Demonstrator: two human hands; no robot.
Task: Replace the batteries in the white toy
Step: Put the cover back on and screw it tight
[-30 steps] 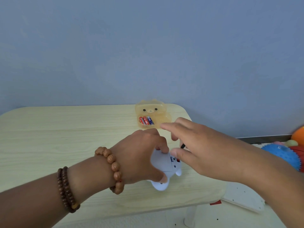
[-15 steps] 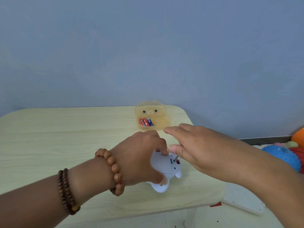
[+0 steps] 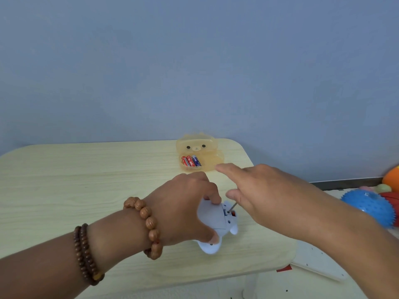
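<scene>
The white toy [image 3: 212,217] lies underside up near the table's front right part. My left hand [image 3: 183,209] grips it from the left, thumb on its lower end and fingertips on its upper edge. My right hand [image 3: 269,190] hovers just right of the toy with fingers stretched forward, holding a thin screwdriver [image 3: 233,207] under the thumb. Its metal tip touches a small recess on the toy where red shows. Three batteries [image 3: 191,161], two red and one blue, lie in an open orange bear-faced case [image 3: 210,164] farther back.
The light wooden table [image 3: 86,190] has a rounded right corner close behind the case. Right of the table, on the floor, are a blue spiky ball [image 3: 369,207], an orange ball [image 3: 391,176] and a white board [image 3: 317,264]. A blue wall stands behind.
My right hand has come down and closer to the toy, bringing the screwdriver tip from above it into the recess. My left hand keeps the same grip.
</scene>
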